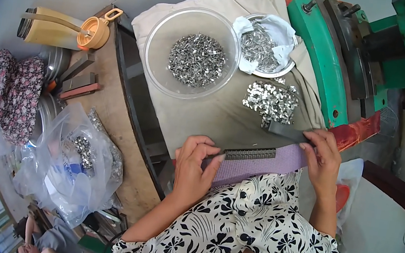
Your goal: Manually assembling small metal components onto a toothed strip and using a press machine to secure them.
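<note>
A dark toothed metal strip [250,154] lies along a purple textured pad [280,163] in front of my body. At the strip's left end is my left hand [193,169], fingers curled and thumb pressed on that end. My right hand [323,159] is closed on the right end of a flat grey metal plate [284,132]. The plate's other end reaches the near edge of a loose pile of small shiny metal pieces [271,101] on the beige cloth [198,120]. The undersides of the strip and the plate are hidden.
Behind stand a clear plastic bowl [150,62] of small metal parts and a paper-lined metal bowl [289,69] of thin pieces. A green machine [320,65] borders the right. A wooden table [128,137] at left bears a plastic bag [65,180]. Another person [60,238] sits at lower left.
</note>
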### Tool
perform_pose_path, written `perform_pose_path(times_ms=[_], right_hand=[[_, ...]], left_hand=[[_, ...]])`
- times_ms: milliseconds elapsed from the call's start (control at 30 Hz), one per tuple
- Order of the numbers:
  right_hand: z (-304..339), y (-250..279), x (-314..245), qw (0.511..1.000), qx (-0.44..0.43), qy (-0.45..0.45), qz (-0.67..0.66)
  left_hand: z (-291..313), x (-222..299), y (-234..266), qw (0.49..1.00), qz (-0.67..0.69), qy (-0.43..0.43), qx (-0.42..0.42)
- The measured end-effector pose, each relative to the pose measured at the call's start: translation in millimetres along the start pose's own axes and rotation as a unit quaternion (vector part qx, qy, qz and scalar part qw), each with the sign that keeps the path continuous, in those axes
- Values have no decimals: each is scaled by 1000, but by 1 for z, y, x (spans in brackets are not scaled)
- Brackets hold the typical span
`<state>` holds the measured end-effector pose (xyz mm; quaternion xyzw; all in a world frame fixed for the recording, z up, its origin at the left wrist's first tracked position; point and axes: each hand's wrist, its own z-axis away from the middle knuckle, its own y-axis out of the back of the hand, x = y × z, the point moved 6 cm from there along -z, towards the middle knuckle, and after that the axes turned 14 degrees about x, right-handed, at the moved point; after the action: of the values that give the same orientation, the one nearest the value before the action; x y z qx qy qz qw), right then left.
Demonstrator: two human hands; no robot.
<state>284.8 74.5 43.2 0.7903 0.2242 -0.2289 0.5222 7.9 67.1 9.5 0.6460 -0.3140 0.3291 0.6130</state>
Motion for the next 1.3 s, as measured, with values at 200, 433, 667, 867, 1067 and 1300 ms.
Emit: perform_pose_path(times_ms=[200,433,667,867,1067,1300], right_hand=[[8,-7,-32,996,-47,69,-42],[16,-28,-45,986,-89,124,-65],[19,-37,-47,983,-107,139,-62],[19,-36,-45,982,-119,130,-65],[21,-34,-43,984,-121,103,-77],[26,-33,-32,997,-68,48,-2]], left_hand=[[-5,4,3,1000,-1,13,-13],[-6,9,2,999,-27,23,-31],[-7,12,-2,998,-58,2,-37],[-7,17,-4,996,-78,-5,-49],[-5,18,-5,995,-82,-19,-46],[-4,17,-4,995,-83,-12,-57]])
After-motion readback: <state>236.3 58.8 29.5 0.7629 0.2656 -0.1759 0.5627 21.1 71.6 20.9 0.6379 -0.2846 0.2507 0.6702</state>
